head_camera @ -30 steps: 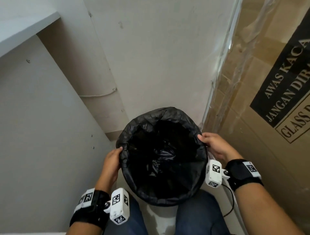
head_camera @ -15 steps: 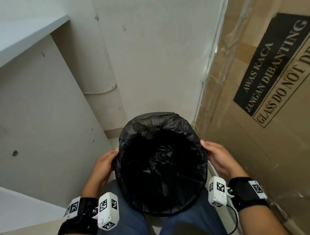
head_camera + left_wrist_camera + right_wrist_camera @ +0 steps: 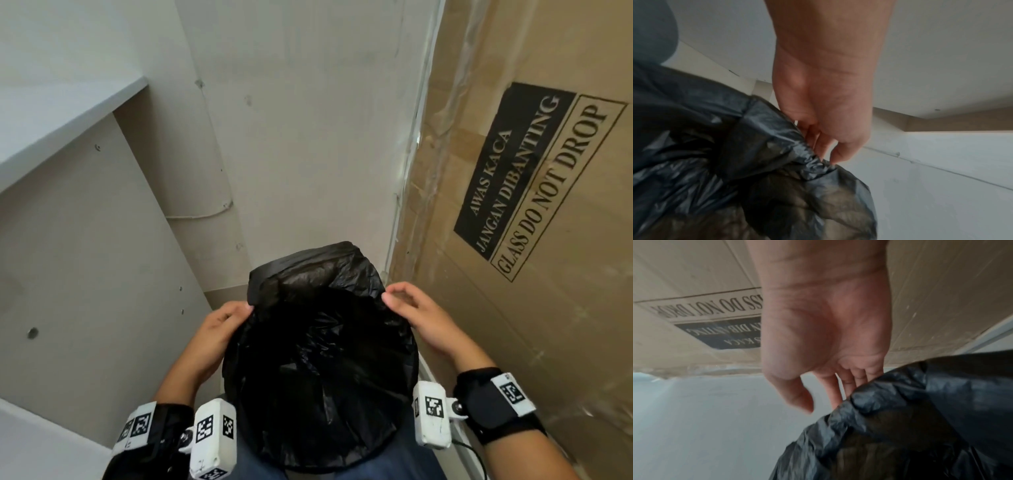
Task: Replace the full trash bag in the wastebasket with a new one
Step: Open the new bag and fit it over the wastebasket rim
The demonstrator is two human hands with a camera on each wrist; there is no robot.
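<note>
The black trash bag (image 3: 318, 359) lines the wastebasket (image 3: 342, 467) directly below and between both hands, its mouth opening upward. The left hand (image 3: 219, 329) pinches the bag's left edge; the right hand (image 3: 416, 317) lies with relaxed fingers against the right edge, not clearly holding. A cardboard box (image 3: 513, 240) crowds the right side, a wall panel (image 3: 85, 274) the left.

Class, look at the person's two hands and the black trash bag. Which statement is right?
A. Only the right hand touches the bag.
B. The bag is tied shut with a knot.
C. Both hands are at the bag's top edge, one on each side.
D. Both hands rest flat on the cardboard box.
C: the left hand and the right hand are at opposite sides of the open top edge of the black trash bag.
</note>
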